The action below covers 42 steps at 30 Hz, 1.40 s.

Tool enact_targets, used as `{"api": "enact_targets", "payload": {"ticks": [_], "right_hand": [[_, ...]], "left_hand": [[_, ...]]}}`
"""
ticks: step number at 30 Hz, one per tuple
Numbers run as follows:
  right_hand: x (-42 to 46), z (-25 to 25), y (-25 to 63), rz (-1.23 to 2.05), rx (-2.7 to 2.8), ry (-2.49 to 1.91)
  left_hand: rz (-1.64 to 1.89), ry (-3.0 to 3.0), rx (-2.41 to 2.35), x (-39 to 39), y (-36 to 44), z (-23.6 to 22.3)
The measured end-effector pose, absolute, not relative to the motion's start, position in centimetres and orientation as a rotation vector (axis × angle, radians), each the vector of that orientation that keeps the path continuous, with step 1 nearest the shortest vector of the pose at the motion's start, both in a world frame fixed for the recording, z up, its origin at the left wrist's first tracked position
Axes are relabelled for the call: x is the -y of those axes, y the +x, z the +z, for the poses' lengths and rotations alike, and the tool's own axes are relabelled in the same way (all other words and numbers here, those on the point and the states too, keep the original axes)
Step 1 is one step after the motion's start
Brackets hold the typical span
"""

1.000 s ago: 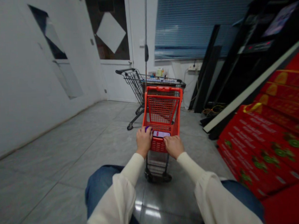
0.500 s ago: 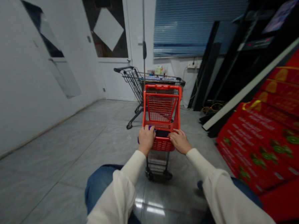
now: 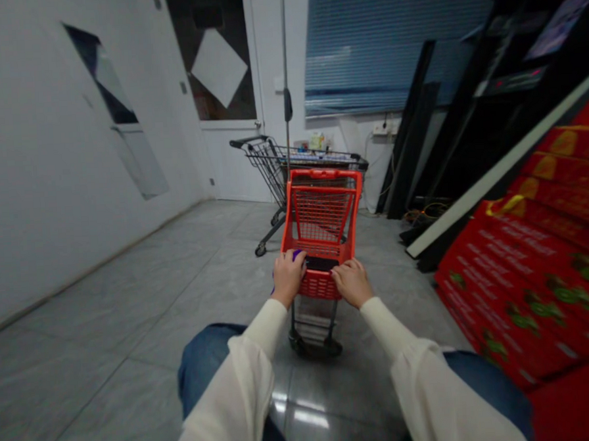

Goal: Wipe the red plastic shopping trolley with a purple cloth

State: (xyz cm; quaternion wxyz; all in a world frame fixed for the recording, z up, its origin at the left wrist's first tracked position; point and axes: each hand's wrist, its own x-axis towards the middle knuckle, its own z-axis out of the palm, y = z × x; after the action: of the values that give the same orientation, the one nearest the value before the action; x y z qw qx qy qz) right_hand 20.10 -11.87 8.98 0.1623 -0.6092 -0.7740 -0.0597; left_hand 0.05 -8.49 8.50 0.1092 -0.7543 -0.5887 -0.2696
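Observation:
A small red plastic shopping cart (image 3: 324, 177) stands upright on the floor straight in front of me. My left hand (image 3: 288, 277) is closed at the left of its low basket, with a purple piece (image 3: 296, 254), possibly cloth, showing beside the fingers. On the right, my right hand (image 3: 353, 282) has its fingers bent over the basket's edge. Between both hands lies a dark flat strip (image 3: 321, 264) along the top of the basket. The undersides of my fingers are hidden.
Behind the red cart is a larger black wire shopping cart (image 3: 262, 160) with goods in it. Stacked red boxes (image 3: 519, 281) rise at my right, near a leaning pale board (image 3: 452, 205) and black panels (image 3: 413, 142). A white door (image 3: 237, 161) stands at the back.
The view has shifted slightly, so the room appears a little lower and further right. My right hand's fingers are more bent on the basket edge. The left hand stays in place.

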Motion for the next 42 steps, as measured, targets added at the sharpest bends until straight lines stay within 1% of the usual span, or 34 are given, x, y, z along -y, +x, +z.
{"api": "enact_targets", "payload": {"ticks": [4, 9, 15, 17, 20, 24, 30, 34, 38, 42], "right_hand": [[12.7, 9.5, 18.2, -0.158, 2.216, -1.734], [12.0, 10.5, 18.6, -0.156, 2.326, -1.588], [10.7, 8.5, 20.0, -0.274, 2.182, -1.544], [10.5, 7.9, 20.4, -0.278, 2.185, -1.477], [10.2, 7.4, 20.9, -0.289, 2.197, -1.408], [9.9, 7.1, 20.6, -0.338, 2.142, -1.425], [10.7, 7.3, 19.6, -0.437, 2.113, -1.483], [11.5, 8.5, 19.5, -0.444, 2.199, -1.528], [10.7, 9.4, 19.9, -0.363, 2.291, -1.534], [9.3, 8.4, 20.5, -0.359, 2.165, -1.511]], "left_hand": [[-0.812, -2.183, 1.804, 7.9, -1.8, 8.9], [-0.633, -2.264, 1.784, 7.9, -2.3, 10.5], [-0.560, -2.476, 1.581, 9.7, 2.0, 10.6], [-0.545, -2.524, 1.556, 9.3, 2.0, 10.8], [-0.535, -2.443, 1.689, 7.9, 0.2, 11.3], [-0.582, -2.318, 1.819, 7.3, -0.5, 11.0], [-0.701, -2.490, 1.576, 9.5, 2.8, 9.4], [-0.742, -2.430, 1.679, 8.4, 0.9, 10.0], [-0.622, -2.381, 1.760, 7.7, -0.8, 11.0], [-0.549, -2.461, 1.657, 9.3, 0.8, 11.1]]}}
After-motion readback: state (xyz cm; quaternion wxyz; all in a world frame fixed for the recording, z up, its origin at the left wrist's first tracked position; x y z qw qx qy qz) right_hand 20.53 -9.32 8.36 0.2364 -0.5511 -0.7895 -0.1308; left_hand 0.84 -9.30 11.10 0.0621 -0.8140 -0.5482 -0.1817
